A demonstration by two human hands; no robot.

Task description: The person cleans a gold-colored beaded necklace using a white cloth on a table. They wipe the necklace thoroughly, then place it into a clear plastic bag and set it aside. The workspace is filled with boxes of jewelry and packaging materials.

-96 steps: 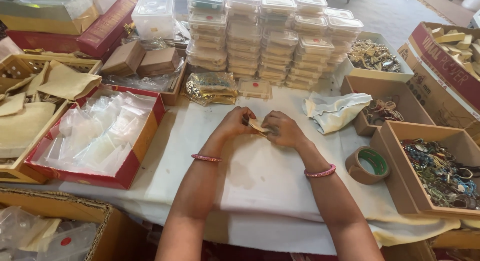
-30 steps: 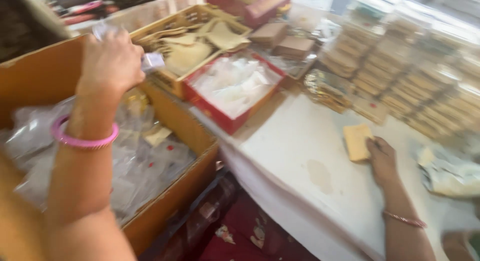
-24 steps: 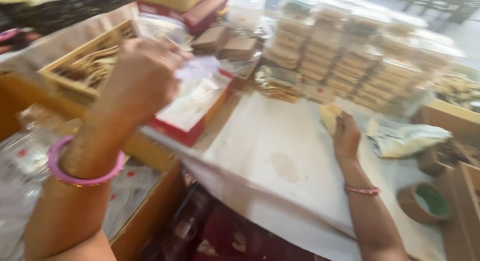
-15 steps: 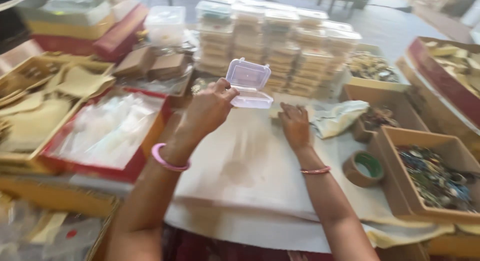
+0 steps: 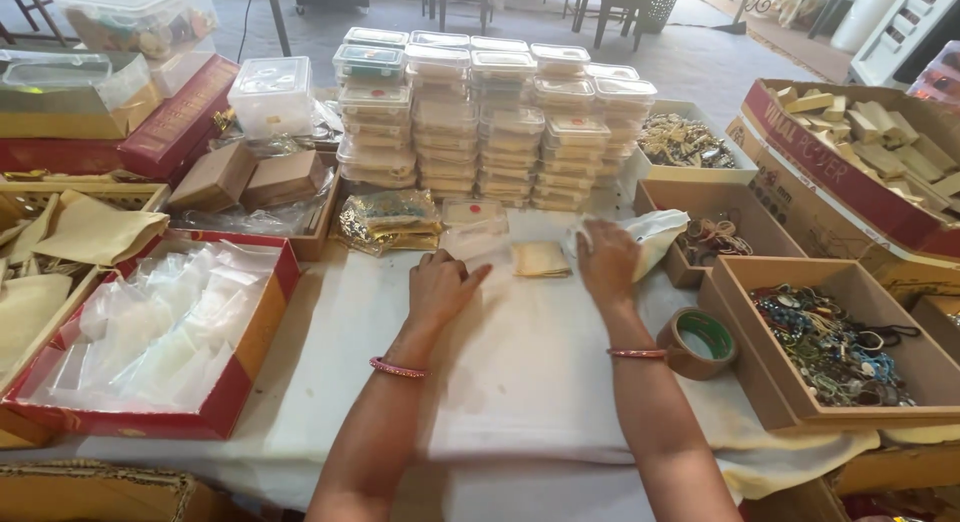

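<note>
My left hand [image 5: 438,288] lies on the white table cover [image 5: 520,372], its fingertips touching the near edge of a small clear plastic box [image 5: 472,234] that sits flat on the table. My right hand [image 5: 606,264] rests palm down, fingers spread, just right of a flat yellow pouch [image 5: 541,259]. The pouch lies between the two hands. Each wrist wears a pink bangle.
Stacks of clear lidded boxes [image 5: 500,112] stand behind the hands. A gold packet [image 5: 385,222] and a crumpled white bag [image 5: 655,232] flank them. A red tray of clear bags [image 5: 160,332] sits left. A tape roll [image 5: 698,340] and cartons of jewellery [image 5: 835,342] sit right.
My left hand reached to the carton on the left, came back holding the clear box in the air, and has now lowered it onto the table. My right hand stayed by the pouch.
</note>
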